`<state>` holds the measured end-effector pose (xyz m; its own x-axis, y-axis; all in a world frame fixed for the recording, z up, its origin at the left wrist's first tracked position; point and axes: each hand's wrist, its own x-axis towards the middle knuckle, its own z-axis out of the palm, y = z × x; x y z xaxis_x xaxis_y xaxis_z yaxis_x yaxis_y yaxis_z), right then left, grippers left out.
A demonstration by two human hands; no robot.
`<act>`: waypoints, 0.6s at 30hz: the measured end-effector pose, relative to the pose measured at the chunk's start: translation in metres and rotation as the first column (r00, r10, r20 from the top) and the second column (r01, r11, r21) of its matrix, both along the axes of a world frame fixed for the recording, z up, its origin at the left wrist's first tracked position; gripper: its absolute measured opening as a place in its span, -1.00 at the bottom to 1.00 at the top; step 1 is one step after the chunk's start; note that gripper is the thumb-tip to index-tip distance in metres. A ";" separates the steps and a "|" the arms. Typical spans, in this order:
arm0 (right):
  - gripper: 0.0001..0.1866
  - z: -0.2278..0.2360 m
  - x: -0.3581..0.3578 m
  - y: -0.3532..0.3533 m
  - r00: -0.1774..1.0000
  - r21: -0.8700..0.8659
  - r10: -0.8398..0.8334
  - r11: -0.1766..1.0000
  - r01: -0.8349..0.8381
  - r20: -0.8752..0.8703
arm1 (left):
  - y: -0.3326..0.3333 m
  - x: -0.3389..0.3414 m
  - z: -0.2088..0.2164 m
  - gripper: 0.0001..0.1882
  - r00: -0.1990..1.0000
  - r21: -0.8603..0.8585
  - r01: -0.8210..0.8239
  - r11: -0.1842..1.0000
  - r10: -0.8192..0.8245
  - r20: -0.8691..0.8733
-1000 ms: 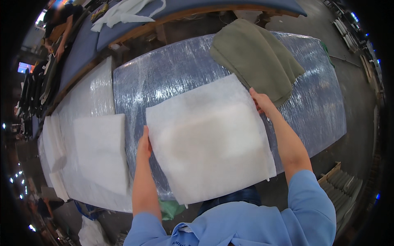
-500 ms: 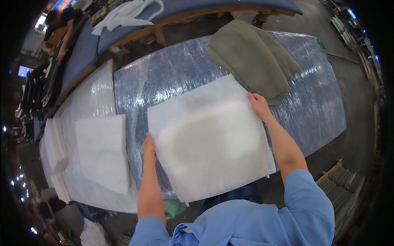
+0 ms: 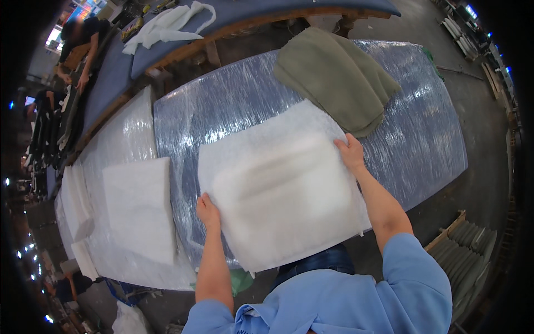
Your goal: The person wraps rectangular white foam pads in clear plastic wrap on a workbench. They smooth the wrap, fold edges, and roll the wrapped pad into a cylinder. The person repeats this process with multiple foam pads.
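Holding a white pad (image 3: pixel 283 192) at 2 sides, the person works with both hands. Left hand (image 3: pixel 208 210): grasping the left edge, below its middle; part of the grip is hidden. Right hand (image 3: pixel 350 151): grasping the right edge, nearer the far corner, fingers bent at the rim. Pad position: in front of the person's body, above the film-covered blue worktop (image 3: pixel 425 145), near edge close to the jeans (image 3: pixel 317 261). Contact beneath the pad cannot be told. Pad surface: thin border at the far side, raised middle with soft creases.

Surroundings: green cloth (image 3: pixel 339 80), loosely folded, lies on the worktop just beyond the pad's far right corner. White sheet (image 3: pixel 139 209), flat, lies to the left on pale film. White strips (image 3: pixel 169 25) lie on a blue padded table (image 3: pixel 250 14) behind. A co-worker (image 3: pixel 80 44) stands at upper left.
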<state>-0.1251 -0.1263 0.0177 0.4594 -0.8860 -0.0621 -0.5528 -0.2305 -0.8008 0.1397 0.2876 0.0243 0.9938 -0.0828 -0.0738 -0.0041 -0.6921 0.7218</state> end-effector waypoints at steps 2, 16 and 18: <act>-0.60 0.002 0.004 -0.001 0.999 0.119 0.001 0.993 -0.006 0.038 | 0.002 0.001 0.002 -0.52 0.997 -0.066 -0.046 0.997 0.042 -0.066; -0.47 0.022 -0.025 0.034 0.992 0.195 0.092 0.978 -0.073 -0.092 | 0.022 -0.038 0.005 -0.67 0.994 -0.206 0.057 0.977 -0.074 -0.075; -0.54 0.018 -0.024 0.040 0.993 0.122 0.107 0.987 -0.100 -0.049 | 0.016 -0.043 0.002 -0.67 0.999 -0.140 0.033 0.990 -0.037 -0.020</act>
<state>-0.1488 -0.0861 0.0359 0.5410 -0.8188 -0.1922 -0.5751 -0.1934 -0.7949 0.0966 0.3035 0.0262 0.9883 -0.1285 -0.0816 -0.0090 -0.5845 0.8113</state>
